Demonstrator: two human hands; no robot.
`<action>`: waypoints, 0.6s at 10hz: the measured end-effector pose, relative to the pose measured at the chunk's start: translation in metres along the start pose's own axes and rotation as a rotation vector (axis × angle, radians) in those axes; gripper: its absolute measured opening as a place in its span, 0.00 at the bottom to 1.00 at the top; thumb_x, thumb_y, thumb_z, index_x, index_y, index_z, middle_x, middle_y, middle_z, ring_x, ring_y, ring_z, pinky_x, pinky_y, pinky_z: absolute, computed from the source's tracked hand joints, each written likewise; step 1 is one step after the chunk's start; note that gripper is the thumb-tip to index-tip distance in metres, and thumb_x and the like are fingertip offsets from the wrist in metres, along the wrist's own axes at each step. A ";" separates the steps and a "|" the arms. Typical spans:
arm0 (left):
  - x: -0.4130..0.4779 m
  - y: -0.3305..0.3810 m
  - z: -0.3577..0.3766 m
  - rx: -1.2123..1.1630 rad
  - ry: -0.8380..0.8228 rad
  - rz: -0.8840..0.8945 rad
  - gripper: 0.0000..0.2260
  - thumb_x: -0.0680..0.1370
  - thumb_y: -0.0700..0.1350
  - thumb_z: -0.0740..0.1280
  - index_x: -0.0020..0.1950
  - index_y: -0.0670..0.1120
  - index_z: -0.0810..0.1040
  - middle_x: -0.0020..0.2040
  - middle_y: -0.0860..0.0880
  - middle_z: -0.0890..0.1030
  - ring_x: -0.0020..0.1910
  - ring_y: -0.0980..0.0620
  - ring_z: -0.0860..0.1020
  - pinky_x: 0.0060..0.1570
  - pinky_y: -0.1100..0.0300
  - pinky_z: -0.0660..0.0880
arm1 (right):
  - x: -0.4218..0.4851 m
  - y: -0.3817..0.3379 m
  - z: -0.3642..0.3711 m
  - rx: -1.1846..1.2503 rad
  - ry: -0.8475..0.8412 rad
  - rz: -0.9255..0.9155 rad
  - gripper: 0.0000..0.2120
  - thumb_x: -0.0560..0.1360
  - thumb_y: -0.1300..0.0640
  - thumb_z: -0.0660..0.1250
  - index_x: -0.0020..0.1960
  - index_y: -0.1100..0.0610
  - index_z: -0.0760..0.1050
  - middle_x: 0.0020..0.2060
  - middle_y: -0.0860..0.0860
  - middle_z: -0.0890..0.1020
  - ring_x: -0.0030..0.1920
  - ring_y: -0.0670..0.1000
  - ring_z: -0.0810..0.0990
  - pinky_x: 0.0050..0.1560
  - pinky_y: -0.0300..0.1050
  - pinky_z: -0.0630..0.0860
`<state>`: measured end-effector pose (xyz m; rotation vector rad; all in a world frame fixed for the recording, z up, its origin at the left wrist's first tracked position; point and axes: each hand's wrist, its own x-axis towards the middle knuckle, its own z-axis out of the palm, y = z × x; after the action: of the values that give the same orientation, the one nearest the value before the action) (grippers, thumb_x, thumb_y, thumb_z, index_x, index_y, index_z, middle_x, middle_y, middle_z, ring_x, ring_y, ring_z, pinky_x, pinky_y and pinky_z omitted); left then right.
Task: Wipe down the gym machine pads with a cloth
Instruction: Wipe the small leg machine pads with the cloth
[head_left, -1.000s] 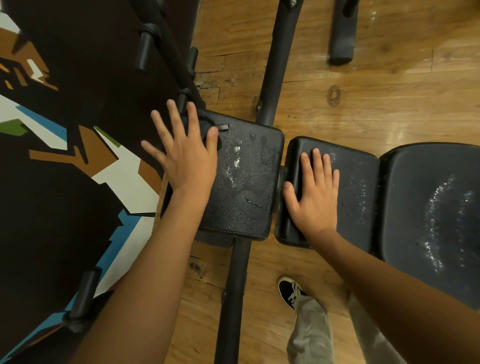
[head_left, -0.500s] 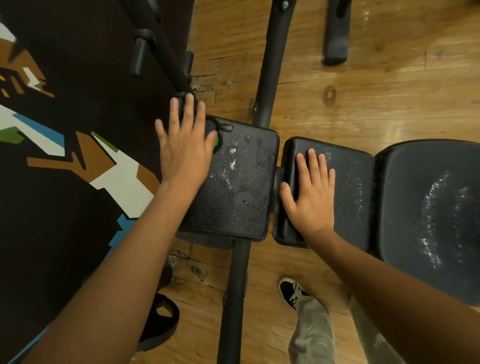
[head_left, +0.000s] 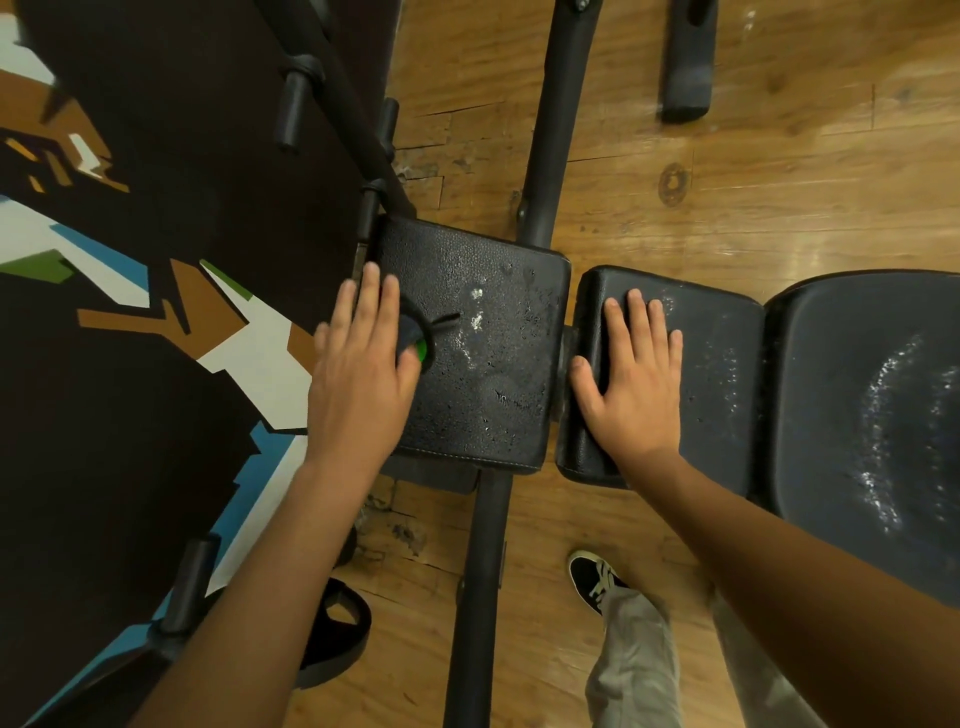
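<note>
We note the left hand (head_left: 358, 374) flat, fingers straight, pressing a dark cloth (head_left: 414, 335) onto the left edge of the wet left pad (head_left: 493, 364). The right hand (head_left: 634, 379) lies spread on the middle pad (head_left: 727, 374).

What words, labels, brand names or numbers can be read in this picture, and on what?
None can be read.
The painted panel shows only coloured shapes, no letters.
The black pads carry wet specks, no label.
The shoe has pale stripes, no legible brand.
</note>
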<state>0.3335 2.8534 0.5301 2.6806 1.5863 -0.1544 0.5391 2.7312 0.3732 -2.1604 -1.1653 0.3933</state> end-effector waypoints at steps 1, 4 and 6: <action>-0.007 -0.003 0.001 0.018 -0.018 0.002 0.29 0.84 0.48 0.56 0.84 0.48 0.50 0.84 0.50 0.47 0.83 0.49 0.45 0.78 0.40 0.54 | 0.000 0.000 0.000 -0.001 0.000 0.007 0.33 0.80 0.42 0.57 0.82 0.56 0.60 0.82 0.55 0.56 0.83 0.56 0.49 0.81 0.61 0.47; 0.050 0.008 0.002 0.063 0.021 -0.045 0.29 0.85 0.56 0.54 0.84 0.47 0.51 0.84 0.47 0.48 0.82 0.43 0.46 0.77 0.38 0.52 | 0.000 -0.001 0.000 0.001 0.007 0.003 0.33 0.80 0.43 0.58 0.81 0.56 0.61 0.82 0.56 0.57 0.83 0.57 0.50 0.81 0.63 0.48; -0.017 0.004 0.009 0.103 0.009 0.005 0.29 0.84 0.52 0.55 0.84 0.47 0.52 0.84 0.48 0.50 0.82 0.45 0.49 0.77 0.37 0.56 | 0.000 0.000 -0.001 0.002 -0.003 0.003 0.33 0.80 0.42 0.58 0.81 0.56 0.60 0.82 0.55 0.57 0.83 0.57 0.49 0.81 0.62 0.48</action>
<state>0.3283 2.8362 0.5223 2.7642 1.6175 -0.2307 0.5396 2.7308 0.3746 -2.1609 -1.1635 0.3989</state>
